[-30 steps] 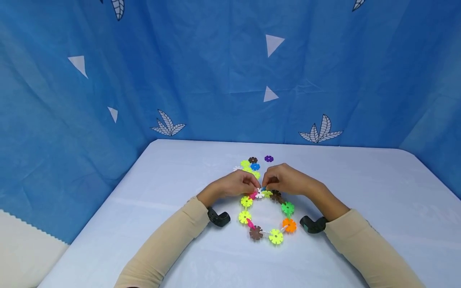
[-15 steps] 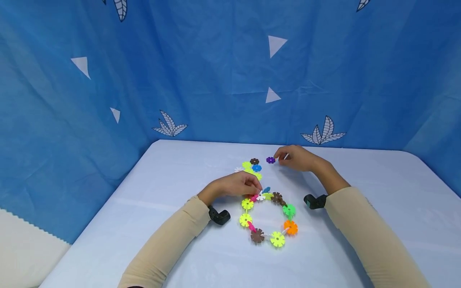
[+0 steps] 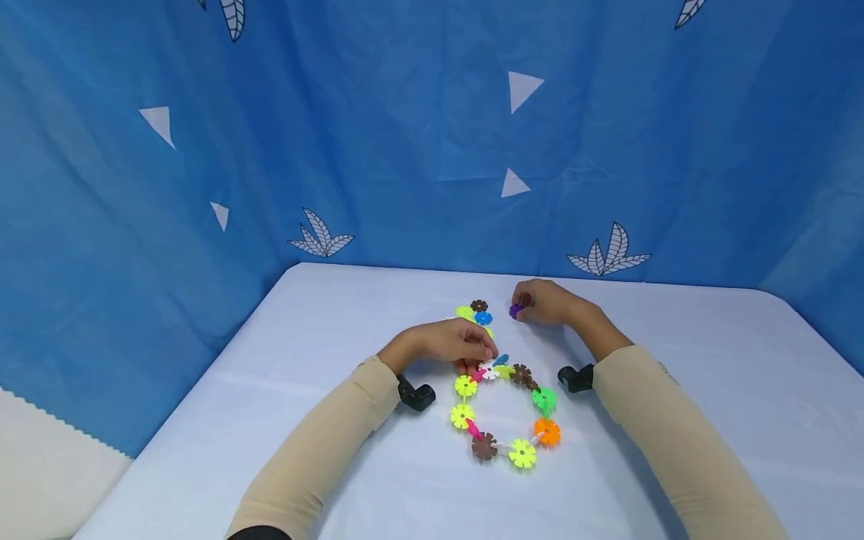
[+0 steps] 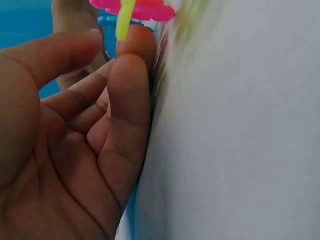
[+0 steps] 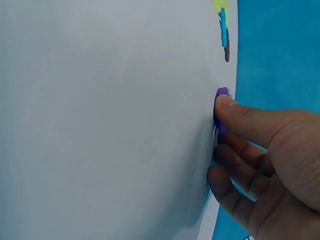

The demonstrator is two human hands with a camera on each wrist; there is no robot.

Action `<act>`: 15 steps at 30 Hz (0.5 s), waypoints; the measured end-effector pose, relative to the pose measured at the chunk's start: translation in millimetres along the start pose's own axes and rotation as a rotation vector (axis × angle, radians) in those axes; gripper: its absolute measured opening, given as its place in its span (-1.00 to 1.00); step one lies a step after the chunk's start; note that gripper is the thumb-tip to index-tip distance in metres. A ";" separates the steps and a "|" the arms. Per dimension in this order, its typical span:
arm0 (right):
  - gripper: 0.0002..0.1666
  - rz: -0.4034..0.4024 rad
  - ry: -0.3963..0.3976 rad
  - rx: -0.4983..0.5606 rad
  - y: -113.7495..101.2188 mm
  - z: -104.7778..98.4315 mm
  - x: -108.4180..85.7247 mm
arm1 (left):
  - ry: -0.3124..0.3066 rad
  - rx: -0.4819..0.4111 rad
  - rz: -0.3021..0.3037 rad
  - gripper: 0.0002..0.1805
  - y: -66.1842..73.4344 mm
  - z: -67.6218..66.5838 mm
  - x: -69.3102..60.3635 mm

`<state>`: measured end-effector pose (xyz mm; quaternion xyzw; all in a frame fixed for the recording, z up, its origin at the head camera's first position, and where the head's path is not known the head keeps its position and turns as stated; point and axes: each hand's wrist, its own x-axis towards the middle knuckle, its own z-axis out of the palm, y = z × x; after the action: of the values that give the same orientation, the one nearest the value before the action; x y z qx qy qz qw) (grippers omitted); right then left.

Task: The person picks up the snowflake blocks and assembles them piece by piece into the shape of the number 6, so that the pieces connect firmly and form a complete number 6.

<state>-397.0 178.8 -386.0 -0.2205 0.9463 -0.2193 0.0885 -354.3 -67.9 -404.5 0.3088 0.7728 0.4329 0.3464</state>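
A ring of joined snowflake discs lies on the table, among them an orange disc, a white disc and a blue disc standing on edge. My left hand is at the ring's far left part, fingers loosely bent. In the left wrist view its fingertips are close to a pink disc, and thumb and fingers stand apart; whether they touch the disc I cannot tell. Farther back, my right hand pinches a purple snowflake disc between thumb and fingers, at the tabletop.
Loose discs lie behind my left hand, including a brown disc, a blue loose disc and a yellow disc; my hand partly hides this group. A blue patterned curtain hangs behind the white table.
My right hand has left the ring, moved back to the purple disc and now pinches it. The blue disc it held stands in the ring. My left hand stays near the ring.
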 end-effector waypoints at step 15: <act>-0.91 0.027 0.020 0.279 6.4 9.1 -23.7 | -0.006 0.192 -0.074 -0.66 40.5 -54.2 -7.2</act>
<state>-376.0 191.3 -395.3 -0.1910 0.9103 -0.3498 0.1116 -386.5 -80.6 -345.9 0.3131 0.8205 0.3430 0.3333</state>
